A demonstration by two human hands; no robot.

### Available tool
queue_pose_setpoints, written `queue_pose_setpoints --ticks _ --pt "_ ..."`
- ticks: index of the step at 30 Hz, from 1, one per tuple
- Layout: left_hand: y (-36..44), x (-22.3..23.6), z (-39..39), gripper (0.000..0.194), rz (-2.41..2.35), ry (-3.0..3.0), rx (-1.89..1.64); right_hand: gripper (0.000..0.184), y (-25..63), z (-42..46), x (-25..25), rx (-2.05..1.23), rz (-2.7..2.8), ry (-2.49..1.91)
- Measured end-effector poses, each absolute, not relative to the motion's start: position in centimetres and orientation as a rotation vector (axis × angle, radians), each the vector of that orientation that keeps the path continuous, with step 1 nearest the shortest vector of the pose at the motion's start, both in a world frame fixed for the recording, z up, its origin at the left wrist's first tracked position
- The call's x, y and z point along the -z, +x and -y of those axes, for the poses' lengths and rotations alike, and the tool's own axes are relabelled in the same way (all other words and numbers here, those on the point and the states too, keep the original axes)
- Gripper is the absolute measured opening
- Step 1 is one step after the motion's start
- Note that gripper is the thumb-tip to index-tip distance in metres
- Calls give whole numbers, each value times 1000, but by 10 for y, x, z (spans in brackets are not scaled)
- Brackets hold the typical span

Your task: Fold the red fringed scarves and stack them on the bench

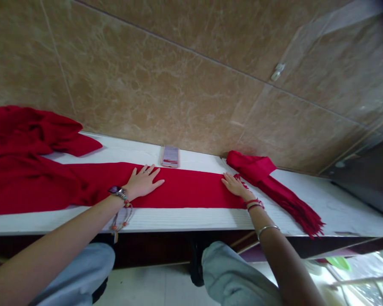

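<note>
Left fingers (153,174) and right fingers (229,178) lie loose; red scarf (191,189) beneath, smooth between, fringed.

Phone (170,154), mid-frame, flat. Brown tiled wall (153,80) across top; small white fitting (277,72) upper right. Green object (338,263) lower right.

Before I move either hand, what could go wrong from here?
1. The beaded bracelet dangling by the left hand might snag the cloth.
2. The phone lies close by the cloth's far edge, so a shift of the cloth that way could nudge it.
3. The scarf beyond the right hand has its fringe at the table's front edge; a brush from the arm might drag it off.
</note>
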State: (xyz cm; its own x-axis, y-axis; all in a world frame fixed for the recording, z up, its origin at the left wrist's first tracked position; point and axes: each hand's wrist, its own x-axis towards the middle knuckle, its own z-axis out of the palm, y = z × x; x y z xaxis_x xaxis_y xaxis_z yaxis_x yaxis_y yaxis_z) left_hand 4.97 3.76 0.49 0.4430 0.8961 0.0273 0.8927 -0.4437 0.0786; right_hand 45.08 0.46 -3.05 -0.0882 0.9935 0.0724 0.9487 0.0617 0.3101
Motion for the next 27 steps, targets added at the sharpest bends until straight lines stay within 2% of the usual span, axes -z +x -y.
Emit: queue_pose_setpoints --ticks 4,10,14,18,27 --pt "49 -3 -39 65 -1628 2611 -120 40 457 -1 25 -369 -2062 2118" --pt "50 -5 -35 64 -1636 2612 -138 49 423 -9 14 -376 -2105 2316" --pt "46 -5 -35 63 -1638 2616 -121 47 393 -9 6 -286 -2366 2201" --pt "29 -2 -41 64 -1656 2600 -92 40 380 -1 6 -295 -2363 2177" --pt "0 -4 -47 64 -1720 2554 37 32 442 33 4 -371 -2088 2320"
